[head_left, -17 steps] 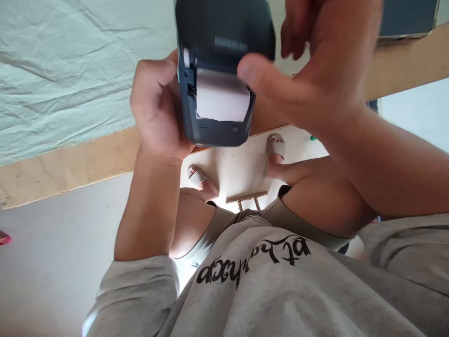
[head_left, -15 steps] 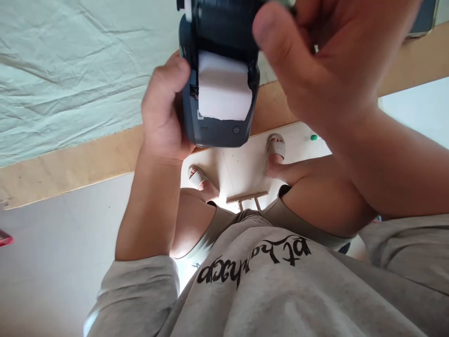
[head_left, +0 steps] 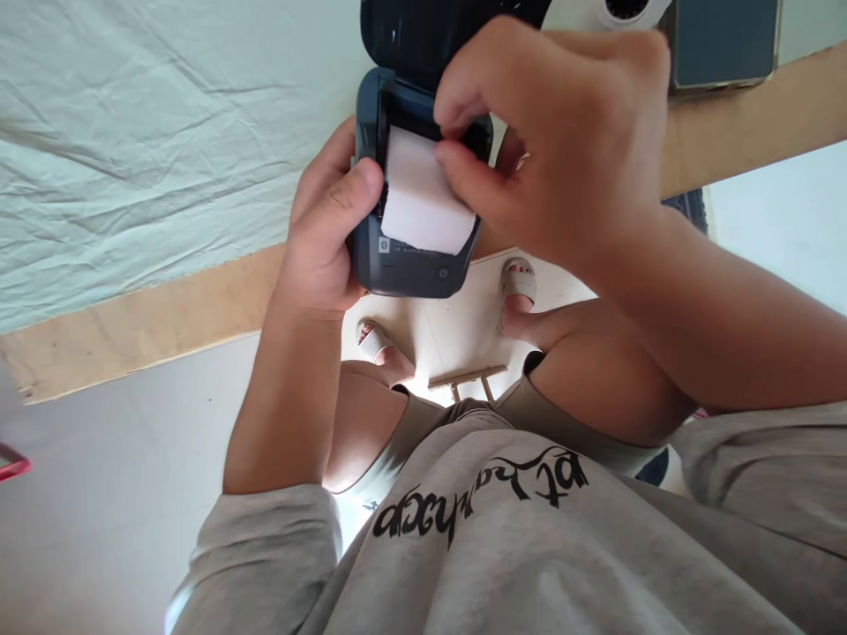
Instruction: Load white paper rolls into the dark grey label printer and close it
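A small dark portable label printer (head_left: 407,280) is held up over the table's front edge, its black lid (head_left: 423,40) swung open. A white paper roll (head_left: 423,194) sits in its bay, with the torn loose end over the front panel. My left hand (head_left: 327,220) is closed around the printer's left side, thumb on the rim beside the roll. My right hand (head_left: 562,141) is over the printer's right side, fingers bent in a pinch and thumb tip at the roll's upper right edge. Whatever lies between those fingertips is hidden.
Pale green wrinkled cloth (head_left: 152,132) covers the table, which has a bare wooden edge (head_left: 165,309). A dark flat phone-like object (head_left: 724,44) lies at the upper right, beside a white object with a dark round opening (head_left: 625,9). A red-edged object (head_left: 13,463) shows at far left.
My right hand has moved from the lid area down and left to the paper roll, its fingers now pinched. The printer has come slightly lower, and more of the raised lid shows.
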Demonstrator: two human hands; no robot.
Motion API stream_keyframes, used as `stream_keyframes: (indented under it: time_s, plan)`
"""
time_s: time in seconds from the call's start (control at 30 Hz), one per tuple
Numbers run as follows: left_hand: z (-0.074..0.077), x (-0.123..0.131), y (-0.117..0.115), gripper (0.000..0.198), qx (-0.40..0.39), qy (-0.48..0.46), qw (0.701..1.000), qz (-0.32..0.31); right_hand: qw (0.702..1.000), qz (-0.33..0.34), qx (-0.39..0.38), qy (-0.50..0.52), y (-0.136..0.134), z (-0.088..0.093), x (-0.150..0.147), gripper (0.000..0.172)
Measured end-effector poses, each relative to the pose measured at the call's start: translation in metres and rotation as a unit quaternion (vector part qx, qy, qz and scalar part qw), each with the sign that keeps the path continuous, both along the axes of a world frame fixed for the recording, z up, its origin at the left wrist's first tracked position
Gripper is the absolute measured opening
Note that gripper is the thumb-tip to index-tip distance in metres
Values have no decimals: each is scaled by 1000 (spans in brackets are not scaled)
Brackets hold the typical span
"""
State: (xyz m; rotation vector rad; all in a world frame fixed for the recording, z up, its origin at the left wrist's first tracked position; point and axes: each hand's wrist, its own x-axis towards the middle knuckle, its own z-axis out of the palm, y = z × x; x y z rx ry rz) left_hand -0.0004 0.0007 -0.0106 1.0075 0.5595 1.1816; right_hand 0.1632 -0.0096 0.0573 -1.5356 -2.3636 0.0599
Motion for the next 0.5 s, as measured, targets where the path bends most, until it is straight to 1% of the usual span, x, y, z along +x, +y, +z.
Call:
stream_keyframes:
  time_s: [0.1, 0.17, 0.2, 0.27, 0.37, 0.43, 0.47, 0.5]
  plan:
    - [2, -1, -2, 29, 12, 22, 1000, -15, 993, -34, -68, -86, -1, 1, -6, 25]
    - [3, -2, -3, 30, 12, 33, 999, -24, 991, -24, -94, -94, -1, 2, -8, 31]
    - [3, -2, -3, 29, 11, 39, 999, -25, 991, -12, -104, -81, 0, 2, -7, 33]
    - [2, -3, -2, 29, 4, 46, 999, -18, 992, 15, -118, -36, 0, 2, -4, 35]
    - [1, -3, -2, 27, -14, 30, 999, -1, 988, 66, -128, 47, 0, 3, 5, 38]
    - [-2, -4, 0, 25, -27, 19, 999, 3, 976, 110, -120, 146, 0, 2, 12, 42]
    - [-4, -4, 1, 25, -37, 20, 999, 3, 966, 111, -126, 195, 2, 1, 15, 42]
    - [-6, -5, 2, 26, -48, 22, 999, 2, 958, 90, -139, 235, 4, 0, 18, 40]
